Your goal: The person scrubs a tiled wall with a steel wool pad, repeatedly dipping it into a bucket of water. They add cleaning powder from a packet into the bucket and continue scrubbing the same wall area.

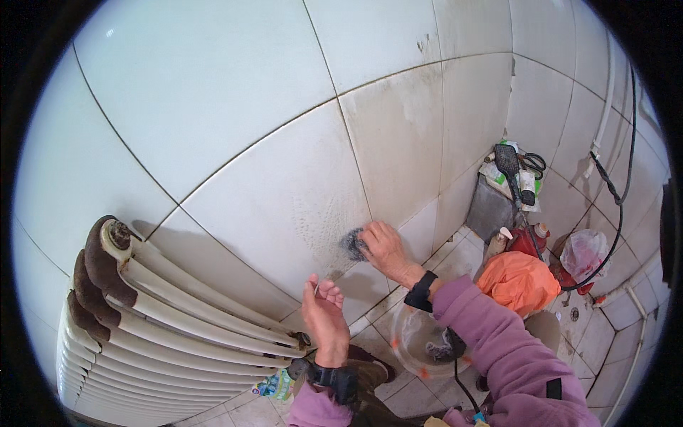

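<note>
While right hand (384,245) fingers half hide a steel scourer (351,244), left hand (324,313) fingers loosely curled, empty.

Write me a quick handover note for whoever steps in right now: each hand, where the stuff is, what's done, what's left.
Right hand: presses a dark scouring pad on the wall tile.
Left hand: holds nothing, fingers loosely curled near the wall.
Clear basin sits on the floor below the right arm; radiator at left.
Done: tile around the pad looks wet and speckled.
Left: grimy streaks on the tiles to the right.
</note>
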Demonstrator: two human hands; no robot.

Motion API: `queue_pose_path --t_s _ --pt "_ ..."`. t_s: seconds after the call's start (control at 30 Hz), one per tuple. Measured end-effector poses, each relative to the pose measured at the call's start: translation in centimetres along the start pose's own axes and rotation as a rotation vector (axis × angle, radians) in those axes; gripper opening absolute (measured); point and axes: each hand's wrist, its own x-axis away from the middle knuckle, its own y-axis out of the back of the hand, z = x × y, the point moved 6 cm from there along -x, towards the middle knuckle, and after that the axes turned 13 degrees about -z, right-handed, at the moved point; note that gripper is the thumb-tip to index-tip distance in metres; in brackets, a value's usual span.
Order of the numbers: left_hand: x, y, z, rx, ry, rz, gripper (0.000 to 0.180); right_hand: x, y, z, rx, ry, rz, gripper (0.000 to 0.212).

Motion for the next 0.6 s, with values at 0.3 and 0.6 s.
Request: queue_pose_path --t_s 0.3,0.6 --pt "0.4 -1.0 1.3 -0.028 0.046 0.067 0.028 -15.9 7.0 2.2 -0.036 0.136 -0.485 0.030" --pt "0.3 -1.0 1.7 -0.050 0.050 0.078 0.033 -7.9 3.6 3.2 0.022 0.284 -0.011 0.027"
